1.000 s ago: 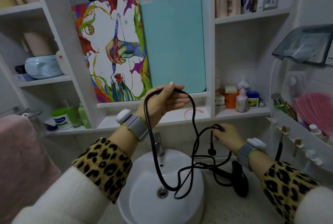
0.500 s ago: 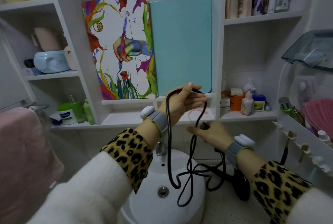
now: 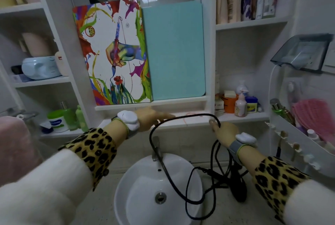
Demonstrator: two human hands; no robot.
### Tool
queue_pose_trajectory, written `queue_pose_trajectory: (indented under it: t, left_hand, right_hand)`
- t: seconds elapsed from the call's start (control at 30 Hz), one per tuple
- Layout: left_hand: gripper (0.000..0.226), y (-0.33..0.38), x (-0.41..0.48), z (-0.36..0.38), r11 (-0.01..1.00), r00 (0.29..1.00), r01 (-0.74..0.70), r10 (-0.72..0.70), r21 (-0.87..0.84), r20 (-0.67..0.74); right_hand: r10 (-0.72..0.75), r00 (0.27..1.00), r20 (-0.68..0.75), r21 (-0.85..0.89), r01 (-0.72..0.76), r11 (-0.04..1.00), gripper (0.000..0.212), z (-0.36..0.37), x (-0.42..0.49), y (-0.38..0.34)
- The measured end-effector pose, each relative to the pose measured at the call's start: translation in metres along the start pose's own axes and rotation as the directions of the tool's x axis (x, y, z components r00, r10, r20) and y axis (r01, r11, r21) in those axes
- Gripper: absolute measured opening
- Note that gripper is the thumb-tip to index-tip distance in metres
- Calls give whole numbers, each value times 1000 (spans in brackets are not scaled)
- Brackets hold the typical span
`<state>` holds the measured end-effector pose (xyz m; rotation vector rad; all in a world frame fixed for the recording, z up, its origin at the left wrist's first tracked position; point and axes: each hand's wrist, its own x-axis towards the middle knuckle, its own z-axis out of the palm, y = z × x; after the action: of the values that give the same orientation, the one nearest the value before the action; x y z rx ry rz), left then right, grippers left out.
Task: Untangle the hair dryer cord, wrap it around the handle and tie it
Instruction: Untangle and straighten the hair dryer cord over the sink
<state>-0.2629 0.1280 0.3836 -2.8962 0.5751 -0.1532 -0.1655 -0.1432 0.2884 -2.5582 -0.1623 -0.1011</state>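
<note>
The black hair dryer [image 3: 239,188] lies on the counter to the right of the white sink [image 3: 137,179]. Its black cord [image 3: 188,115] rises from there, arcs between my hands and hangs in loose loops over the basin. My right hand [image 3: 225,131] grips the cord at the right end of the arc, above the dryer. My left hand [image 3: 152,117] is blurred, with fingers stretched out to the right. The left end of the arc passes just under its fingertips, and I see no grip on it.
A faucet [image 3: 156,150] stands behind the basin, right under the cord. Shelves with bottles [image 3: 240,105] and jars flank a colourful board [image 3: 112,52] and a teal board [image 3: 174,50]. A white rack [image 3: 299,145] with a pink brush juts out at right, a pink towel [image 3: 12,145] at left.
My hands have moved apart and lower. My left hand no longer holds the cord up in a curled grip; its fingers are now straight. My right hand has swung right with the cord.
</note>
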Motion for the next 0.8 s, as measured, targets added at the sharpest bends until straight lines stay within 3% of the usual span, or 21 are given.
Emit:
queue_pose_trajectory:
  t: [0.07, 0.13, 0.2, 0.23, 0.3, 0.37, 0.43, 0.47, 0.53, 0.6, 0.7, 0.8]
  left_hand:
    - [71, 5, 4, -22, 958, 1000, -1, 1, 286, 1]
    - [59, 22, 13, -41, 931, 984, 29, 38, 364, -175]
    - [51, 61, 27, -41, 973, 950, 1, 72, 233, -305]
    - [52, 86, 38, -37, 986, 961, -26, 70, 163, -268]
    - [63, 122, 56, -19, 995, 999, 35, -36, 88, 9]
    - [63, 129, 66, -5, 985, 970, 169, -174, 46, 169]
    - [43, 118, 62, -1, 986, 984, 154, -147, -61, 101]
    - [35, 113, 59, 0, 987, 993, 110, -104, -115, 54]
    - [30, 104, 52, -4, 984, 999, 45, -47, -175, -12]
    - [26, 84, 47, -14, 982, 983, 58, -87, -178, -160]
    - [20, 36, 33, -31, 936, 842, 143, -286, -323, -457]
    - [20, 6, 17, -22, 856, 681, 178, -463, -485, -567]
  right_hand:
    - [-6, 999, -40, -75, 3, 997, 68, 5, 1, -6]
    - [-21, 996, -83, -80, 14, 997, 62, 11, -4, -11]
    - [-113, 987, -111, -73, 105, 992, 53, 19, -11, -19]
    - [-152, 983, -101, -50, 147, 988, 47, 19, -15, -21]
    - [-185, 981, -53, 79, 189, 979, 44, 21, -20, -30]
    - [-165, 983, -84, 199, 179, 963, 38, 17, -21, -31]
    - [-174, 980, -99, 188, 190, 964, 36, 11, -21, -25]
    - [-221, 970, -99, 139, 234, 962, 46, 9, -21, -20]
    - [-314, 948, -54, 62, 317, 946, 56, 7, -23, -16]
    - [-366, 931, -6, 75, 365, 928, 48, 9, -20, -10]
    - [-343, 939, 38, 68, 340, 938, 33, 10, -13, 6]
    - [-312, 950, 31, 154, 304, 940, 17, 6, -6, 18]
